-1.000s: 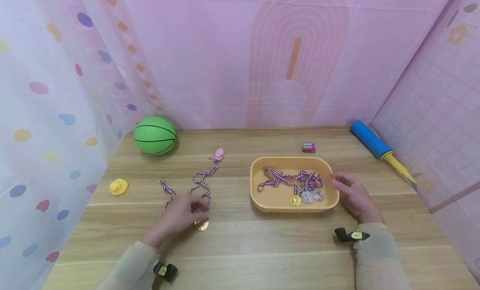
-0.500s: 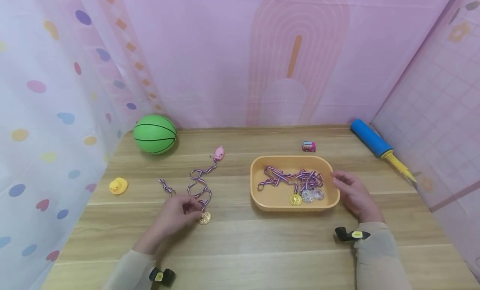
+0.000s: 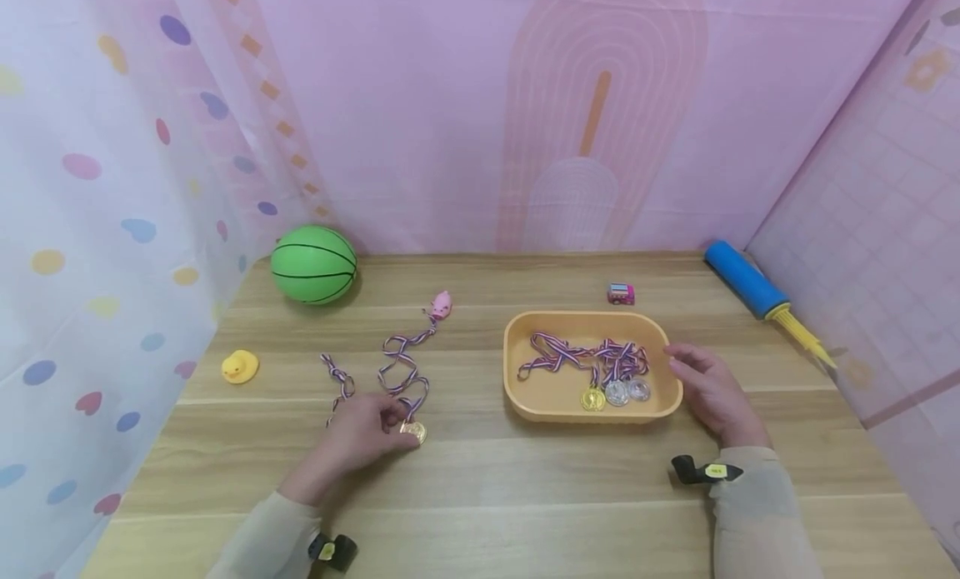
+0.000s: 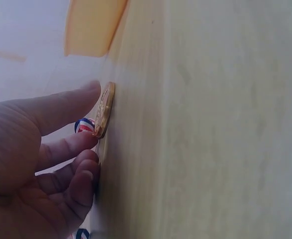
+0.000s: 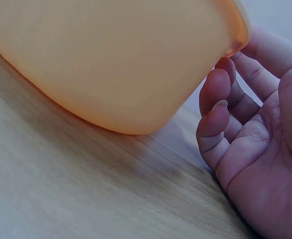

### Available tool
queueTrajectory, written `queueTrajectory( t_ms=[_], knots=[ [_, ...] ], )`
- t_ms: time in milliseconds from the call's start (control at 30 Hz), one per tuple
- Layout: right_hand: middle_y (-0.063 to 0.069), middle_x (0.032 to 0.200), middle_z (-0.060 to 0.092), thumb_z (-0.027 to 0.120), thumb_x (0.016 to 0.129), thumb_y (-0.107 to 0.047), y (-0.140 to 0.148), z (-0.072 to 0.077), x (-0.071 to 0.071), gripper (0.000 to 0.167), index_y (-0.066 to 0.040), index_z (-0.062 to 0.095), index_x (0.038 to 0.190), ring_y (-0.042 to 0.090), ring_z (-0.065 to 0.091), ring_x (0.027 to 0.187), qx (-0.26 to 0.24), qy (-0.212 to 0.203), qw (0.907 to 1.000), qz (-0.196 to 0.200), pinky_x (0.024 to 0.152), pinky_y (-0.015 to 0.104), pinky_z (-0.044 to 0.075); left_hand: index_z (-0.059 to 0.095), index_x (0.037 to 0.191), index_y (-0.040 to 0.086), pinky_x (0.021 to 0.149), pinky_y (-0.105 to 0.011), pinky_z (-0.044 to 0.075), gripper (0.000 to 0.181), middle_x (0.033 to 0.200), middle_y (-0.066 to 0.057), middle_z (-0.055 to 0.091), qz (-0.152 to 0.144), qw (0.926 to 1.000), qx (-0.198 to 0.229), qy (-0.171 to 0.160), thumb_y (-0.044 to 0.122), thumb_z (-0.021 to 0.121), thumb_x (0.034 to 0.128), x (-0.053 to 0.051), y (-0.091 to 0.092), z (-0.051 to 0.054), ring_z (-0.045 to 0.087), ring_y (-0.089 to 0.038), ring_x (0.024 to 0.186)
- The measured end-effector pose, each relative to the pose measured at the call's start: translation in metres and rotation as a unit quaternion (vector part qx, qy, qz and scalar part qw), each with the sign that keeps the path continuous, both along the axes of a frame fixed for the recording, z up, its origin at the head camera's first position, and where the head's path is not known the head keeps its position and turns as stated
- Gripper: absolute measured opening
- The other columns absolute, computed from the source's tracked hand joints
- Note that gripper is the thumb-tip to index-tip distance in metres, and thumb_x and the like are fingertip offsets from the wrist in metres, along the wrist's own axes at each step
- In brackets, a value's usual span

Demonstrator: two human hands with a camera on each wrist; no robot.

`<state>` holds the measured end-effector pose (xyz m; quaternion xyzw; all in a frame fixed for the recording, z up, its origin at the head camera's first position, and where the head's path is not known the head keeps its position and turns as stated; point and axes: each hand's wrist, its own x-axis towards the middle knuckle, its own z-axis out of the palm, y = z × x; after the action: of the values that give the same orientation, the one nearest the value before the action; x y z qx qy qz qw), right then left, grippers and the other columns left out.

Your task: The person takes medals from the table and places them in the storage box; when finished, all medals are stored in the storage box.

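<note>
With thumb and fingertips, my left hand point(image 3: 360, 436) pinches a gold medal point(image 3: 415, 431) at its edges, the medal lying on the wooden table point(image 3: 495, 512). From the medal point(image 4: 104, 109) a striped red, white and blue ribbon point(image 3: 401, 371) loops away to a pink pig toy point(image 3: 442, 305). A second striped ribbon point(image 3: 337, 375) runs under the left hand, its other end hidden. My right hand point(image 3: 712, 394) holds the right rim of an orange plastic basin point(image 5: 111, 64), other fingers curled by its outer wall. One gold medal point(image 3: 592, 399) and two silver medals point(image 3: 617, 393) with tangled ribbons lie inside.
A green ball point(image 3: 314, 265) sits at the back left, a yellow rubber duck point(image 3: 240, 367) in front of it. Behind the basin is a small pink toy vehicle point(image 3: 621, 293). A blue and yellow hand pump point(image 3: 750, 283) lies at the right edge.
My left hand has shifted the gold medal slightly away from me, and the thumb, off the medal half a second ago, touches it again. The right hand and basin stay put.
</note>
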<state>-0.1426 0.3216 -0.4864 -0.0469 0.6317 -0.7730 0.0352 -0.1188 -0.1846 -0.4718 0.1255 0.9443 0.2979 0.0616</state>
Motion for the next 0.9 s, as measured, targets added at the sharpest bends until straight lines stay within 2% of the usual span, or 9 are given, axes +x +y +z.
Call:
queueTrajectory(
  t_ms=[167, 333, 467, 700, 900],
  knots=[
    [-0.007, 0.110, 0.061, 0.053, 0.097, -0.001, -0.001, 0.002, 0.000, 0.026, -0.018, 0.070, 0.107, 0.009, 0.049, 0.109, 0.005, -0.004, 1.0000, -0.001, 0.093, 0.021, 0.038, 0.067, 0.085, 0.018, 0.063, -0.031, 0.041, 0.036, 0.074, 0.006, 0.055, -0.008, 0.9996, -0.028, 0.000, 0.037, 0.088, 0.0623, 0.002, 0.007, 0.005, 0.047, -0.012, 0.067],
    [-0.008, 0.110, 0.060, 0.054, 0.097, -0.003, -0.002, 0.003, 0.001, 0.024, -0.017, 0.069, 0.107, 0.009, 0.048, 0.110, 0.011, -0.006, 0.9999, -0.001, 0.093, 0.021, 0.038, 0.063, 0.084, 0.018, 0.062, -0.029, 0.041, 0.034, 0.075, 0.006, 0.053, -0.020, 0.9993, -0.032, 0.004, 0.031, 0.088, 0.0645, 0.003, 0.011, 0.005, 0.047, -0.011, 0.067],
    [-0.008, 0.110, 0.061, 0.053, 0.097, -0.003, -0.002, 0.003, 0.001, 0.024, -0.018, 0.070, 0.107, 0.009, 0.048, 0.110, 0.011, -0.008, 0.9999, -0.001, 0.093, 0.021, 0.037, 0.061, 0.083, 0.019, 0.062, -0.027, 0.043, 0.030, 0.073, 0.008, 0.055, -0.030, 0.9995, -0.010, 0.002, 0.026, 0.086, 0.0678, 0.004, 0.012, 0.005, 0.049, -0.009, 0.066],
    [-0.009, 0.109, 0.062, 0.053, 0.097, -0.003, -0.002, 0.004, 0.001, 0.025, -0.019, 0.070, 0.106, 0.009, 0.049, 0.109, 0.008, -0.007, 0.9999, -0.001, 0.093, 0.022, 0.036, 0.061, 0.084, 0.019, 0.062, -0.026, 0.045, 0.020, 0.072, 0.011, 0.058, -0.041, 0.9983, 0.033, -0.025, 0.020, 0.079, 0.0777, 0.004, 0.012, 0.005, 0.054, -0.007, 0.067],
    [-0.009, 0.110, 0.062, 0.054, 0.097, -0.003, -0.001, 0.003, 0.001, 0.025, -0.019, 0.070, 0.106, 0.008, 0.048, 0.110, 0.012, -0.005, 0.9999, -0.002, 0.094, 0.022, 0.035, 0.062, 0.085, 0.019, 0.064, -0.026, 0.046, 0.015, 0.074, 0.012, 0.062, -0.054, 0.9959, 0.064, -0.033, 0.019, 0.077, 0.0811, 0.003, 0.010, 0.001, 0.057, -0.007, 0.069]
  ],
)
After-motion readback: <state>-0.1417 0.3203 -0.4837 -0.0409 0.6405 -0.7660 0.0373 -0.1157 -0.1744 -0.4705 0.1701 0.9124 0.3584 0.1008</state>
